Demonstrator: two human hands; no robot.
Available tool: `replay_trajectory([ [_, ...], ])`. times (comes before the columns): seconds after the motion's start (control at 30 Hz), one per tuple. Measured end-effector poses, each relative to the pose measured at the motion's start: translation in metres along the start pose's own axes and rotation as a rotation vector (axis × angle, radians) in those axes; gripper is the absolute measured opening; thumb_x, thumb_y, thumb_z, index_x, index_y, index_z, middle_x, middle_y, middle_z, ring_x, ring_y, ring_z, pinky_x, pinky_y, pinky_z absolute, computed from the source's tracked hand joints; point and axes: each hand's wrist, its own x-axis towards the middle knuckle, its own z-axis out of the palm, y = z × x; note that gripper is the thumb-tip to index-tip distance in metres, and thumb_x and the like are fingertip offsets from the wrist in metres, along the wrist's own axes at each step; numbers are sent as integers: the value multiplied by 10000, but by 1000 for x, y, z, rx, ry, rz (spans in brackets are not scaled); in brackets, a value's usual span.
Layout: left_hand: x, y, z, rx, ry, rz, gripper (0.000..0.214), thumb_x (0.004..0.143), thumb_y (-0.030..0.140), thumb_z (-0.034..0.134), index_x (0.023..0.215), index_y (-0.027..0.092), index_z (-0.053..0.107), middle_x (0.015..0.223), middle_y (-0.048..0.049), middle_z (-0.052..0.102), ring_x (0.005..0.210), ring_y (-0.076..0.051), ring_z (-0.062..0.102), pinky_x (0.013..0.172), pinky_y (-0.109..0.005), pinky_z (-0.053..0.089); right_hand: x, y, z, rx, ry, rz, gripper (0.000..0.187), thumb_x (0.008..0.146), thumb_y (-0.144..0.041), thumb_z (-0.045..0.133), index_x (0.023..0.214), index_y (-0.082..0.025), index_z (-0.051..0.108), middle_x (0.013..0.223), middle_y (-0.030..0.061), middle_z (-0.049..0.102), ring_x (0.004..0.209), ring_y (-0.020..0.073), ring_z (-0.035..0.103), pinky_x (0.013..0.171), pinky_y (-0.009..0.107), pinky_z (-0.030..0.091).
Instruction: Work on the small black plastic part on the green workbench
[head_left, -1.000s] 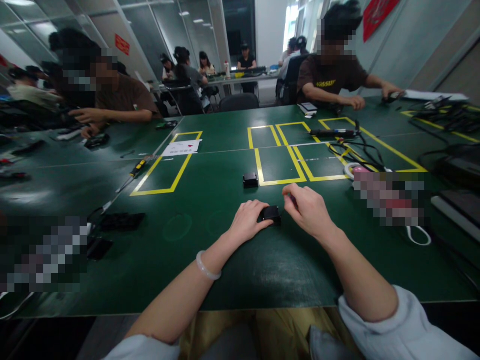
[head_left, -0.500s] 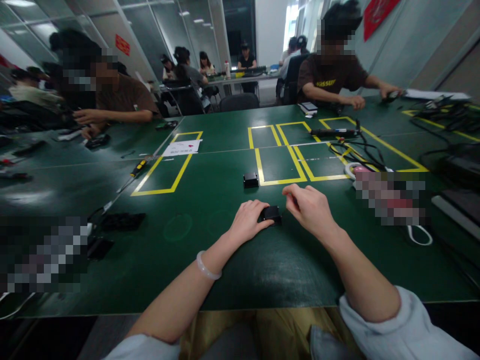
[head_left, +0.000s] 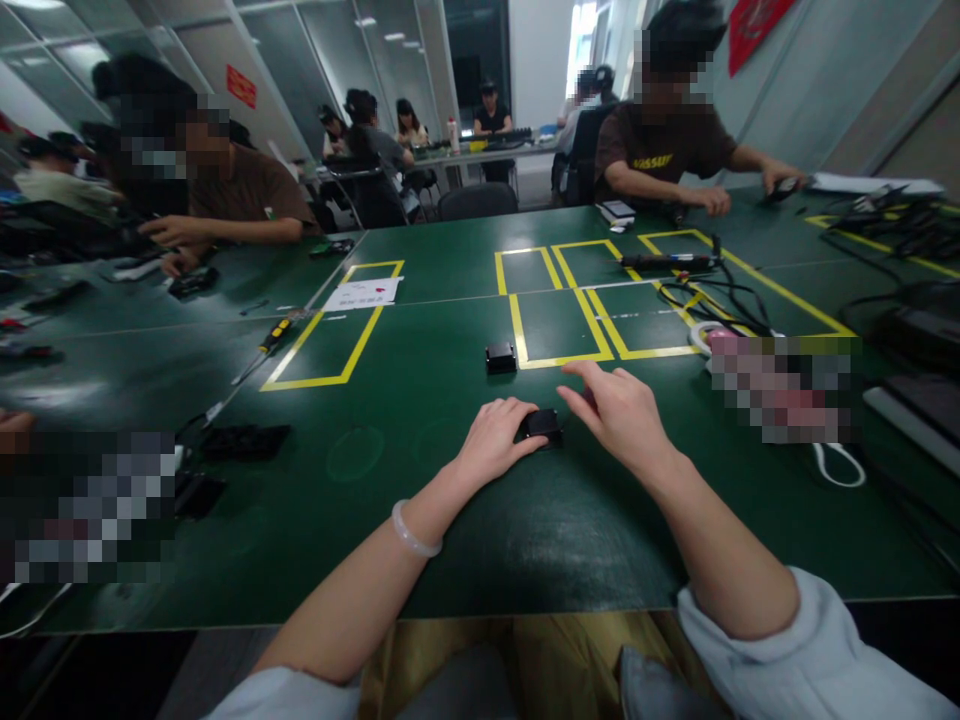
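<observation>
My left hand [head_left: 496, 437] rests on the table with its thumb and fingers closed about a small black rectangular box [head_left: 544, 425]. Part of that box is hidden under the fingers. Just right of the box hovers my right hand [head_left: 619, 410], thumb and forefinger apart and the other fingers curled. I see nothing between its fingertips. A second small black box [head_left: 501, 357] of similar look stands farther off on the green table [head_left: 420, 560], beside a yellow tape outline, touched by neither hand.
A yellow-and-black screwdriver [head_left: 276, 336] and a paper sheet [head_left: 364, 293] lie to the left. On the right are a black corded tool [head_left: 667, 263] and a blurred-out pink item [head_left: 780, 390]. Two co-workers sit across the table; another person's hand [head_left: 15, 430] shows at the left edge.
My right thumb and forefinger have spread apart, and the hand has shifted slightly left. My left hand stays on the box. Another person's hand has come in at the left edge.
</observation>
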Motion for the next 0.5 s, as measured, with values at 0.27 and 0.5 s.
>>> replay_trajectory([
  [0.27, 1, -1, 2, 9, 4, 2, 396, 871, 503, 551, 1138, 212, 530, 1042, -45, 585, 972, -228, 522, 829, -346, 386, 1, -1, 1, -19, -16, -39, 227, 920, -229, 374, 1051, -164, 548, 687, 2, 601, 625, 149, 519, 682, 283, 320],
  [0.5, 1, -2, 3, 16, 12, 12, 397, 868, 503, 556, 1133, 209, 531, 1027, -42, 586, 965, -226, 521, 835, -350, 389, 1, -2, -2, -33, -35, -46, 215, 943, -324, 395, 920, -187, 559, 662, -5, 603, 593, 142, 493, 656, 276, 305],
])
